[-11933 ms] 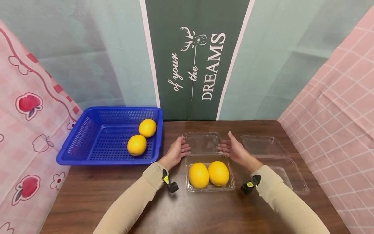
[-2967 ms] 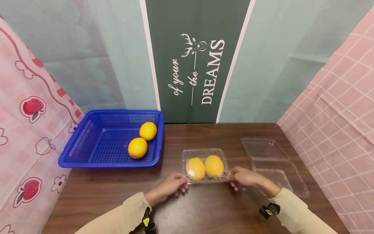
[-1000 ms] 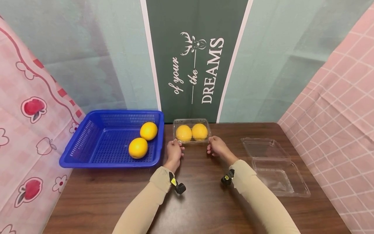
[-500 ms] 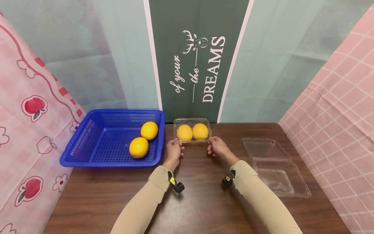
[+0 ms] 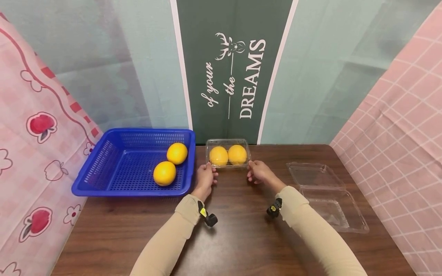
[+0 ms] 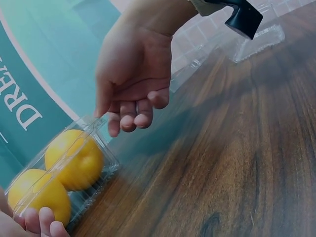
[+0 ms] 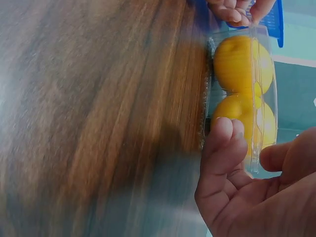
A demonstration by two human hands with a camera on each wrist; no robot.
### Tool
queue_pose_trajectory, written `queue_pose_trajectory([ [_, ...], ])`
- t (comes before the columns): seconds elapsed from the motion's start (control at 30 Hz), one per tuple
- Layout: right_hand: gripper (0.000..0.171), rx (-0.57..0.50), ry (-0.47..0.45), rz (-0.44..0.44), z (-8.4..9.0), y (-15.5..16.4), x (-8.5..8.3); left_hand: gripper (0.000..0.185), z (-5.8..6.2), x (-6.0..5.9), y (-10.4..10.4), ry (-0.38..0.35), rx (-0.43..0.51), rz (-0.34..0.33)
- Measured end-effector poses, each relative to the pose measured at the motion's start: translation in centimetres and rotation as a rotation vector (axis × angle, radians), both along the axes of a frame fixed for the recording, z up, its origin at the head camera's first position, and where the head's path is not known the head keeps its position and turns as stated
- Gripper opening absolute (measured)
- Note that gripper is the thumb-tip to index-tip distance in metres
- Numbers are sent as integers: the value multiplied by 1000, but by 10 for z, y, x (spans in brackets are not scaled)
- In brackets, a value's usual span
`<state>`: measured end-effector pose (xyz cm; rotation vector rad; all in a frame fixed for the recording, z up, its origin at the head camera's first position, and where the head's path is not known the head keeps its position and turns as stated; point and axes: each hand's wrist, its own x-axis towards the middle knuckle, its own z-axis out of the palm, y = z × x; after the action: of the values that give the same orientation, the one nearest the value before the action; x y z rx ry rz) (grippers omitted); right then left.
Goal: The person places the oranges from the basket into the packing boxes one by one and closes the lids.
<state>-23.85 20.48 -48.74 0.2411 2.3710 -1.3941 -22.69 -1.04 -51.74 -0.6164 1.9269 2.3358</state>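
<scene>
A clear plastic clamshell box stands shut at the back of the table, just right of the basket. Side by side inside it lie two oranges, seen through the lid. My left hand pinches the box's rim at the near left corner, thumb above. At the near right corner my right hand holds the rim between thumb and curled fingers; the right wrist view shows the thumb on one side of the rim and the fingertips on the other.
Left of the box is a blue perforated basket with two more oranges. A second clear clamshell box lies open on the right, nothing in it. Fabric hangings stand behind the table and at both sides.
The box's lid has come down over its two oranges since 11.9 s ago. Between 3 s and 1 s ago both hands moved the box to the back edge. Since then almost nothing moves.
</scene>
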Motion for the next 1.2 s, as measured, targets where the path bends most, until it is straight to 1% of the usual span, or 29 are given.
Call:
queue_pose_trajectory([
  [0.27,53,3,-26,25,11,10,4,23,2,-1,-4,-8,0,-23],
  [0.6,54,52,-7,113,34,23,14,25,2,-1,-6,-6,-8,-34],
  [0.77,52,67,42,193,44,32,24,26,0,-2,-7,-13,-9,-33],
  [0.97,44,82,104,311,57,45,40,25,-1,-3,-8,-7,-3,-39],
  [1.2,38,109,177,382,72,61,58,26,0,-3,-11,3,-14,-49],
])
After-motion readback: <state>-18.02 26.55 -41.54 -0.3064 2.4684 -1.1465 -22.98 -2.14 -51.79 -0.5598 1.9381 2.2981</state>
